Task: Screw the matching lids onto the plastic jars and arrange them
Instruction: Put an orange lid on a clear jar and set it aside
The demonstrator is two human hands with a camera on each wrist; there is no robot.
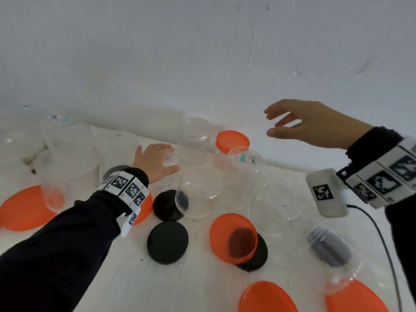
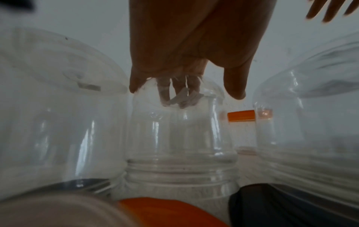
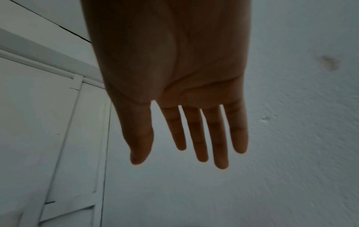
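My left hand (image 1: 172, 160) reaches forward over an upside-down clear jar (image 1: 164, 182) and grips its base from above. In the left wrist view the fingers of that hand (image 2: 204, 96) curl over the jar (image 2: 180, 138), thumb on the right, threaded mouth down. My right hand (image 1: 270, 122) hovers in the air at the right with spread fingers, holding nothing; the right wrist view shows it (image 3: 170, 159) against the wall only. Loose black lids (image 1: 167, 242) and orange lids (image 1: 234, 238) lie on the white table. One jar at the back wears an orange lid (image 1: 233, 140).
Several more clear jars (image 1: 198, 194) stand mouth-down closely around the gripped one. Large orange lids lie at the left (image 1: 24, 208) and at the front right (image 1: 267, 298). A jar with something dark inside (image 1: 328, 248) lies on its side at right. A white wall (image 1: 202, 52) closes the back.
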